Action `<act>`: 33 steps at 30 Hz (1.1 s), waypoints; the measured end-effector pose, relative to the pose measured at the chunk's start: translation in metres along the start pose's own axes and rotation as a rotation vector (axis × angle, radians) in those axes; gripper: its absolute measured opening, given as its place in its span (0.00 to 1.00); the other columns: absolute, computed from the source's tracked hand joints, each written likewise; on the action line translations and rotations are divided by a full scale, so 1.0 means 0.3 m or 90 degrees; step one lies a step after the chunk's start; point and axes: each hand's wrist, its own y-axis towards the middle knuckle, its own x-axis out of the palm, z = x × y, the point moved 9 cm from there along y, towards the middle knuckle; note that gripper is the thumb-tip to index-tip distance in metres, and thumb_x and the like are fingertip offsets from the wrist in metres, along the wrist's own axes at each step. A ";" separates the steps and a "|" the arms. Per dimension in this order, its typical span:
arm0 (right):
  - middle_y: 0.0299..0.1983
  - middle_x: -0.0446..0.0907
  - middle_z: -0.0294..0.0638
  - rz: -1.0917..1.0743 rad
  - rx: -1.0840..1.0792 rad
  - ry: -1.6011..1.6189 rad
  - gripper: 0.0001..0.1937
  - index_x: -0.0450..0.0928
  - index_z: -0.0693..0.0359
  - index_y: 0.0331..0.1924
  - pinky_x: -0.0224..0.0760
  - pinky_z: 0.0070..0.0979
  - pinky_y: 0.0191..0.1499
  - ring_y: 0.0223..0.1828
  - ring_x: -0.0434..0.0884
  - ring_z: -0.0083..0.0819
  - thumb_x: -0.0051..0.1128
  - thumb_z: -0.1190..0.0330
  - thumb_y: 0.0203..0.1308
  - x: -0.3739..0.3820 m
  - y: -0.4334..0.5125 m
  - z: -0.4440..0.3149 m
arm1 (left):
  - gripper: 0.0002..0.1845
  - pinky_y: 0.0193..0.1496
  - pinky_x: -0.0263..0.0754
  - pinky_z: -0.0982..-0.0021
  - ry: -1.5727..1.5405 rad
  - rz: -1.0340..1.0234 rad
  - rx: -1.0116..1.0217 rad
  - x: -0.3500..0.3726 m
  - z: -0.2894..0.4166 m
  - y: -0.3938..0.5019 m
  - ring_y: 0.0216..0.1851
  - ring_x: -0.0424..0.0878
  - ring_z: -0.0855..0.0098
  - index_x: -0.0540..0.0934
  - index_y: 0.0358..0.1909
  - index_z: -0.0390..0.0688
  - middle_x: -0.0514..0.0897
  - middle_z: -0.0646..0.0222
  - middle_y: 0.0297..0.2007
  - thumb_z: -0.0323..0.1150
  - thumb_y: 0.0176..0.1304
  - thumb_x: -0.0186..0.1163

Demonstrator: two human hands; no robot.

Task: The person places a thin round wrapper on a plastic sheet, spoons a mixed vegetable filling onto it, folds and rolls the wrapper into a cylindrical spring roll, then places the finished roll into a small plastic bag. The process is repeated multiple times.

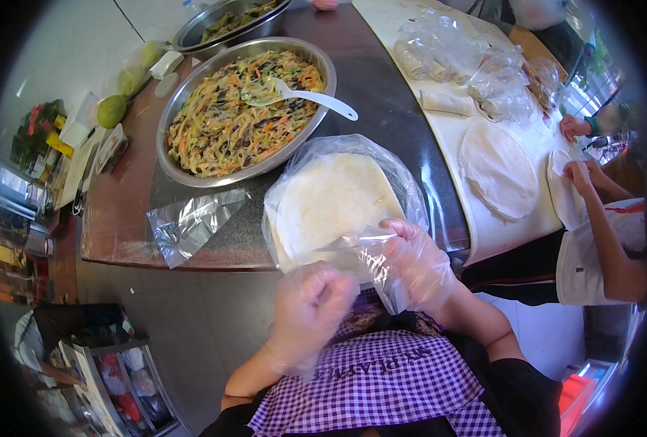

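Note:
Both my hands wear clear plastic gloves and are raised in front of my checked apron, at the near edge of the table. My right hand (419,265) pinches a clear plastic bag (375,257) between thumb and fingers. Close to the bag's other side is my left hand (315,306), blurred, its fingers curled; whether it grips the bag I cannot tell. Just beyond them a stack of thin round flatbreads (334,199) lies on an opened plastic bag. Behind it stands a steel bowl (329,71) of noodle and vegetable filling, with a white plastic spoon (323,101) resting in it.
A flat plastic bag (195,226) lies at the left table edge. Another steel bowl (184,46) stands at the back. On the white table at right are a rolled flatbread (446,102), bagged rolls (438,54) and more flatbreads (498,169). Other people's hands (577,175) work there.

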 end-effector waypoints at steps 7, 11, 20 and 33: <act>0.31 0.79 0.26 -0.020 0.021 0.015 0.12 0.79 0.57 0.34 0.70 0.15 0.35 0.32 0.74 0.13 0.67 0.59 0.69 0.067 0.000 0.040 | 0.12 0.31 0.73 0.56 0.265 -0.036 0.146 0.066 0.072 0.024 0.26 0.80 0.53 0.82 0.32 0.39 0.81 0.57 0.24 0.38 0.69 0.63; 0.27 0.71 0.23 0.000 0.014 -0.114 0.14 0.74 0.54 0.32 0.61 0.15 0.31 0.29 0.66 0.11 0.61 0.58 0.73 0.008 0.006 0.016 | 0.12 0.34 0.73 0.55 0.235 -0.014 0.133 0.025 0.062 0.016 0.29 0.80 0.53 0.81 0.33 0.38 0.81 0.55 0.25 0.36 0.72 0.59; 0.33 0.76 0.29 -0.049 -0.093 -0.277 0.08 0.77 0.61 0.37 0.69 0.18 0.43 0.36 0.73 0.15 0.62 0.67 0.69 0.060 -0.010 -0.053 | 0.14 0.31 0.73 0.56 0.201 0.008 0.107 0.009 0.042 0.018 0.25 0.78 0.52 0.76 0.28 0.37 0.78 0.55 0.23 0.35 0.71 0.59; 0.29 0.77 0.43 0.156 -0.543 -0.860 0.08 0.75 0.60 0.32 0.71 0.30 0.36 0.30 0.77 0.37 0.67 0.75 0.57 0.025 -0.059 -0.243 | 0.08 0.25 0.70 0.62 0.437 0.189 0.285 -0.102 0.090 -0.050 0.20 0.76 0.59 0.74 0.22 0.42 0.75 0.61 0.19 0.26 0.54 0.63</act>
